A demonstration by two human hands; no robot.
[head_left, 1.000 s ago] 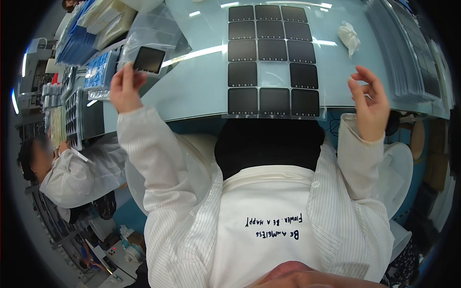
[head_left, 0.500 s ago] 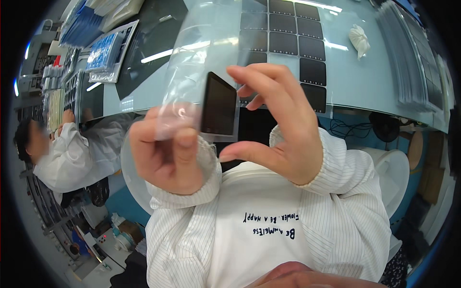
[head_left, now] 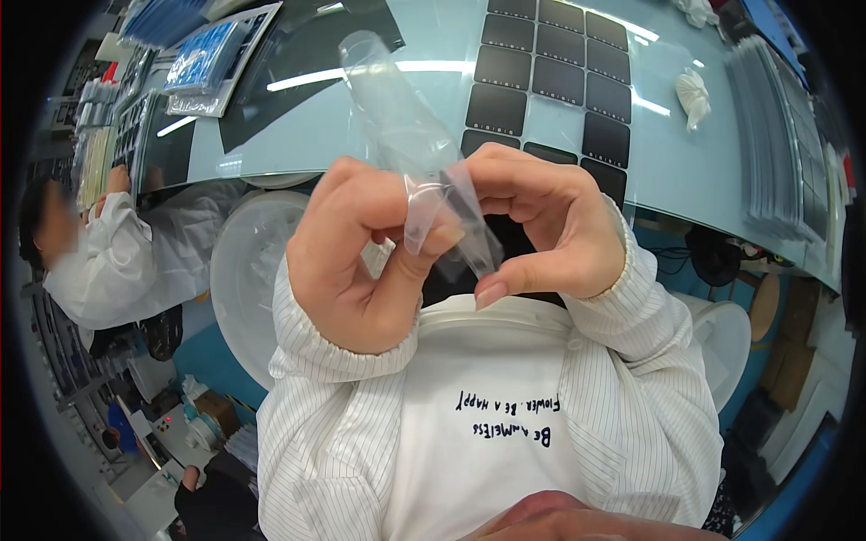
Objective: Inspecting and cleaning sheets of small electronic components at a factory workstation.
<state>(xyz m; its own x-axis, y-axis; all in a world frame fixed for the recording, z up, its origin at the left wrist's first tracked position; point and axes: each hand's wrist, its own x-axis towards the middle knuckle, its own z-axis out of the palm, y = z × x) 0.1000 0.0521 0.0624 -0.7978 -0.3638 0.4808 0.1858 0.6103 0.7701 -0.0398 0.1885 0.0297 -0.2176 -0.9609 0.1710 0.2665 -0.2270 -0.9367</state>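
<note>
Both my hands are raised close to my chest. My left hand [head_left: 361, 261] pinches a clear plastic bag [head_left: 406, 135] that sticks up and away from me. My right hand [head_left: 550, 225] grips a dark square tile [head_left: 469, 221] at the bag's lower end; the tile is mostly hidden between my fingers and the plastic. Beyond my hands, several more dark square tiles [head_left: 550, 77] lie in rows on the pale glass table [head_left: 379, 108].
A person in a white coat [head_left: 117, 261] works at the left end of the table. Blue trays [head_left: 212, 59] and stacked packs lie at the far left. A crumpled white cloth [head_left: 693, 95] and a stack of grey sheets [head_left: 780, 149] lie at the right.
My hands came together from wide apart, then drew closer to my chest. The tile, fully visible half a second ago, is now edge-on and mostly covered by fingers and bag.
</note>
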